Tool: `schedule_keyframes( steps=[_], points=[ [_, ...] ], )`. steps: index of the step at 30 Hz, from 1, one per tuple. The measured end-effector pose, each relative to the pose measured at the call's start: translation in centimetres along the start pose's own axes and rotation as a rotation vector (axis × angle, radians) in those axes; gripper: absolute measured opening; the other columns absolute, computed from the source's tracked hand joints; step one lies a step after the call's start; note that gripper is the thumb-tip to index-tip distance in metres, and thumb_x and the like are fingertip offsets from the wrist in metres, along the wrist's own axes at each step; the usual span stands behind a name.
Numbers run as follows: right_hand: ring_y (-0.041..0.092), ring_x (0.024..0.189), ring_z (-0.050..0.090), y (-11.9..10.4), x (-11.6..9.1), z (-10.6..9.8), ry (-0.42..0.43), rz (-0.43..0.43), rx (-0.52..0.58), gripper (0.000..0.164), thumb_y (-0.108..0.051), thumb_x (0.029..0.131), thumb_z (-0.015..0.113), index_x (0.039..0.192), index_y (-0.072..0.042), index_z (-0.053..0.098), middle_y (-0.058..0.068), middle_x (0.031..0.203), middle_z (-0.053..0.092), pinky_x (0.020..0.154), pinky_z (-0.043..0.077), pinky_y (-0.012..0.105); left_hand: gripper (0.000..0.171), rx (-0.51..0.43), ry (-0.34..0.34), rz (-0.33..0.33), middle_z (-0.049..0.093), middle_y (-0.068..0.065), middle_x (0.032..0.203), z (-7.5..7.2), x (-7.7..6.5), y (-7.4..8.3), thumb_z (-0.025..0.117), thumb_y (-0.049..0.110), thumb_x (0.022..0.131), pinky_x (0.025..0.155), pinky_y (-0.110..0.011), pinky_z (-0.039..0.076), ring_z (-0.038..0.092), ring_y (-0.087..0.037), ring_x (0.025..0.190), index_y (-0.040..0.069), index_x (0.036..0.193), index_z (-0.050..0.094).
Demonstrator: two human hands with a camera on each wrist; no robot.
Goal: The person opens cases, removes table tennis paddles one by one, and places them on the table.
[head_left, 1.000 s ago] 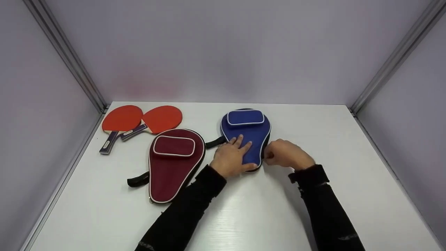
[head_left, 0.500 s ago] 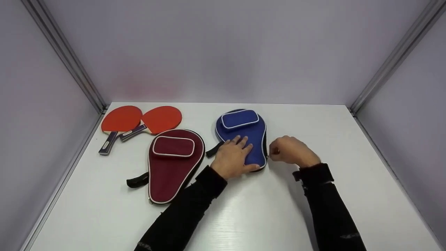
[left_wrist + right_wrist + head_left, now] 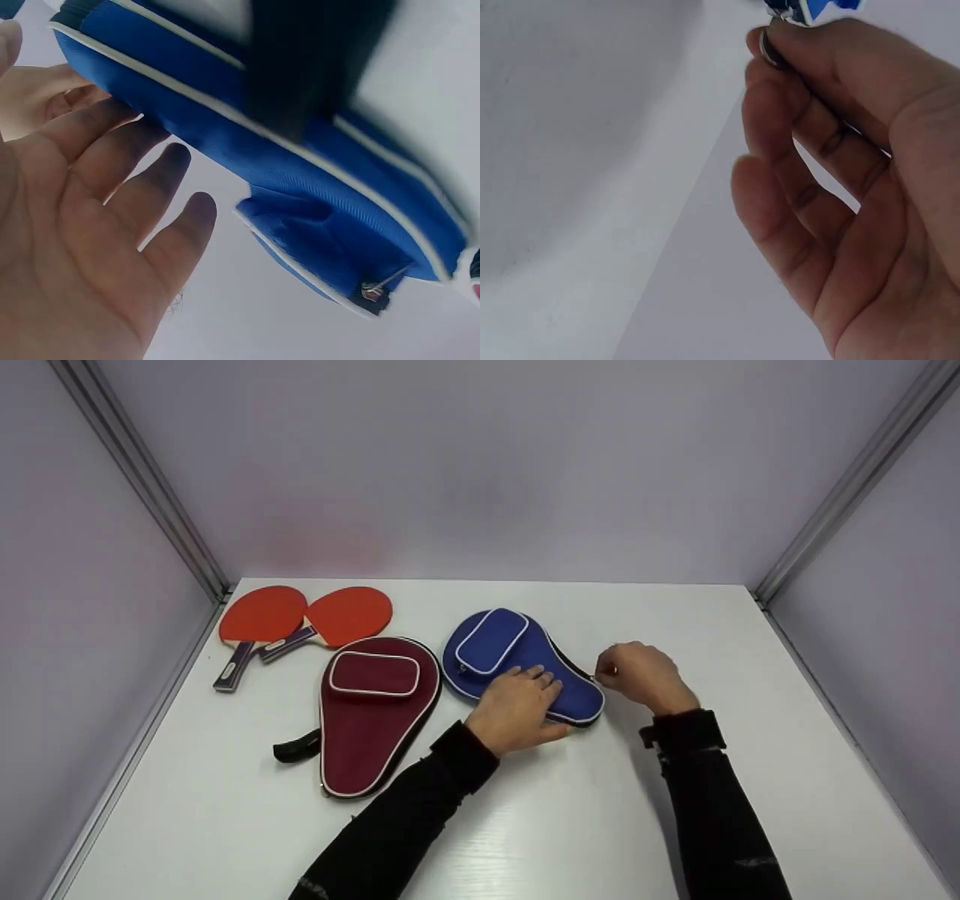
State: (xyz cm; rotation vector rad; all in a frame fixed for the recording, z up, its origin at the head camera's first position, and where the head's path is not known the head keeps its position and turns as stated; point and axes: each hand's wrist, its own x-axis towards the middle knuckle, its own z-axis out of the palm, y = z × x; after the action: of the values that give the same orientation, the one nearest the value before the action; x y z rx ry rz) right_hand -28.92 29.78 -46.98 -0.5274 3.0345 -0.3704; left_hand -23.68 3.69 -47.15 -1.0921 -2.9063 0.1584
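Observed blue table-tennis bat case (image 3: 534, 649) turned

Found left hand (image 3: 519, 711) resting on case with fingers extended, and right hand (image 3: 642, 675) pinching zipper pull (image 3: 771, 51). Noted narrow end swung rightward on worktop (image 3: 757, 697), likely lining edge up for zipper work.

Two cases (image 3: 534, 650), two paddles (image 3: 262, 615) (both red).

Small booth-type setup, lab or studio style; can't tell which. White worktop (image 3: 757, 780) boxed in by plain pale panels: back panel (image 3: 480, 472), left panel (image 3: 75, 600), right panel (image 3: 892, 645). Grey metal posts (image 3: 148, 480) frame both rear corners.
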Motion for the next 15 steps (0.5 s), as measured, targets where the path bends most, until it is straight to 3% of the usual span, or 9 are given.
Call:
schedule_keyframes(
  steps=[4, 9, 12, 15],
  points=[
    [0.030, 0.095, 0.084, 0.2, 0.2, 0.3, 0.028, 0.028, 0.001, 0.008, -0.010, 0.104, 0.084, 0.104, -0.009, 0.092, 0.010, 0.106, 0.091, 0.085, 0.070, 0.056, 0.081, 0.008, -0.004, 0.041, 0.066, -0.002, 0.175, -0.1, 0.0, -0.3, 0.057, 0.075, 0.115, 0.142, -0.044, 0.045, 0.058, -0.020, 0.168, 0.019, 0.173, 0.060],
    [0.032, 0.101, 0.084, 0.4, 0.2, 0.5, 0.021, 0.048, 0.013, 0.007, -0.011, 0.107, 0.084, 0.107, -0.008, 0.091, 0.012, 0.111, 0.089, 0.089, 0.069, 0.057, 0.075, 0.015, 0.025, 0.072, 0.065, 0.000, 0.176, -0.2, -0.1, -1.4, 0.062, 0.071, 0.115, 0.144, -0.048, 0.043, 0.056, -0.022, 0.170, 0.023, 0.172, 0.062],
    [0.031, 0.100, 0.083, 0.4, 0.2, 0.6, 0.009, 0.053, 0.013, 0.007, -0.011, 0.108, 0.083, 0.108, -0.008, 0.090, 0.012, 0.111, 0.088, 0.089, 0.069, 0.056, 0.077, 0.019, 0.045, 0.028, 0.056, 0.000, 0.183, -0.3, -0.4, -2.3, 0.065, 0.072, 0.113, 0.145, -0.055, 0.040, 0.048, -0.025, 0.175, 0.025, 0.174, 0.060],
    [0.031, 0.102, 0.082, 0.3, 0.2, 0.6, -0.012, 0.056, 0.021, 0.007, -0.010, 0.108, 0.082, 0.108, -0.007, 0.089, 0.012, 0.111, 0.087, 0.091, 0.069, 0.056, 0.084, 0.004, 0.023, -0.053, 0.043, -0.001, 0.192, -0.4, -0.5, -3.1, 0.068, 0.074, 0.111, 0.146, -0.062, 0.037, 0.038, -0.028, 0.181, 0.026, 0.179, 0.053]
  ],
)
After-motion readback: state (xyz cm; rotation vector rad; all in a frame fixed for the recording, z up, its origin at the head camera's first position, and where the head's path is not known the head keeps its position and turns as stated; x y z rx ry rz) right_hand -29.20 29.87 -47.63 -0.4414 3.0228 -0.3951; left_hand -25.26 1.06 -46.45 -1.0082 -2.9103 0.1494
